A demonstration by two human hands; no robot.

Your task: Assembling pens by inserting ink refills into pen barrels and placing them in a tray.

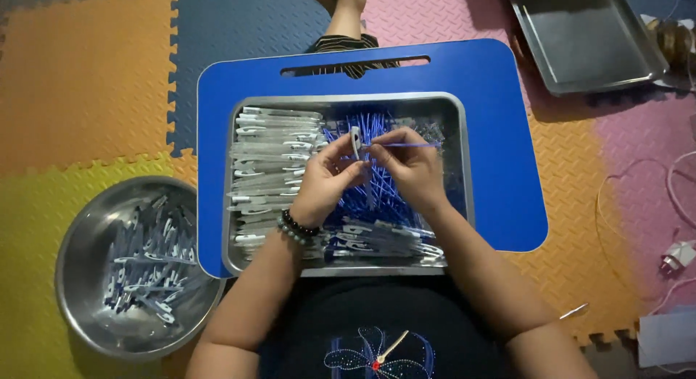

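the thin blue refill is lying level above the far middle of the metal tray, its near end meeting the small white-and-clear pen cap that is standing almost upright just left of it. the left hand is pinching that cap, fingers clamped on its lower part, while the right hand is gripping the refill, fingers closed round its near end and the rest poking out toward the tray's right wall. both hands are hovering over the tray, not resting in it.

judging by how the two pieces are meeting, this looks like a fitting step, and doing it well is probably a matter of keeping the refill dead in line with the cap's opening, holding close to the joining end so the thin stem is not bending, and pushing straight rather than at an angle.

below the hands, loose blue refills are filling the tray's middle, a neat stack of clear barrels is running down its left side, and more capped pieces are lying along the near edge. the tray is sitting on a blue bench. off the near left corner, on the foam floor mat, a round steel bowl is holding finished pieces. a second, bare tray is lying on the mat beyond the far right corner.
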